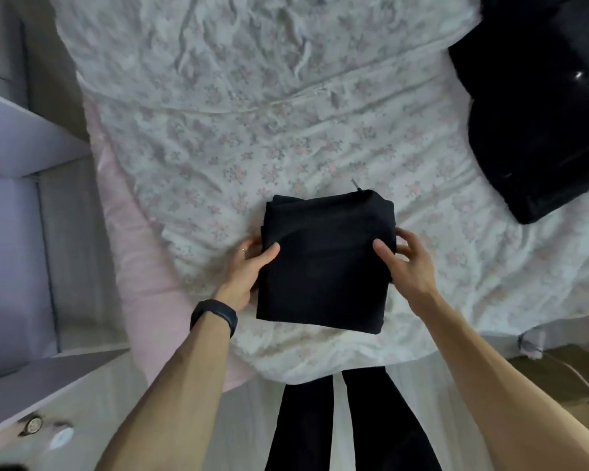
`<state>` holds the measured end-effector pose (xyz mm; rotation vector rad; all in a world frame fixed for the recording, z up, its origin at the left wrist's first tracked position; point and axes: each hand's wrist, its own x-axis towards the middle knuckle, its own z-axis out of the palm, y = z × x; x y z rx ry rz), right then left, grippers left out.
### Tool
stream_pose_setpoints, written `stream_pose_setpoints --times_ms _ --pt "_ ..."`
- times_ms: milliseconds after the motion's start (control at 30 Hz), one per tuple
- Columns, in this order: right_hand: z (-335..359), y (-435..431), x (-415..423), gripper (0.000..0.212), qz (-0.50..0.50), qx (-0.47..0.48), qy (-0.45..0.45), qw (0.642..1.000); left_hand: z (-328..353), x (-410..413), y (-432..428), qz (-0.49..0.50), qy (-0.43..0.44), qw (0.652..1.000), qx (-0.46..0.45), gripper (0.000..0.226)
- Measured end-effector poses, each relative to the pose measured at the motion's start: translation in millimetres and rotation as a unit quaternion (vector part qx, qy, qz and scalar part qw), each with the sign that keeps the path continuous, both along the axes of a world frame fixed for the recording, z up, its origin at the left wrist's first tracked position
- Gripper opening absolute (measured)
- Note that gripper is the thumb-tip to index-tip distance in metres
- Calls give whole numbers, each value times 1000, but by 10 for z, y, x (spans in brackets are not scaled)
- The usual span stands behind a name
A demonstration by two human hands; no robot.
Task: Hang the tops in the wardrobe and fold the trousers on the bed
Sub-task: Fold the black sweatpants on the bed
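Floral-sheeted bed (252,130): folded black trousers (323,266) are gripped at opposite edges by left hand (249,265) and right hand (410,263), thumbs on top.

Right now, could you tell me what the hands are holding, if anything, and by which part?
Both hands hold the folded black trousers on the bed: the left hand grips its left edge, the right hand its right edge, thumbs on top.

Lilac shelves (24,137) beside pale wood floor (79,253)
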<state>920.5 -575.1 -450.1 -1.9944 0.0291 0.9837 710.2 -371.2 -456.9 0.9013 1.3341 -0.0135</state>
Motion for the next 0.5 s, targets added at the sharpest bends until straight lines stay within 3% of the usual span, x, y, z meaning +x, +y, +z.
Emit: stream_pose_setpoints --times_ms 167,500 --pt "84 -281 -61 84 90 56 141 984 84 -224 251 -95 -62 990 -86 66" --pt "520 -292 35 83 90 64 135 985 403 -111 79 -119 -82 989 -20 66"
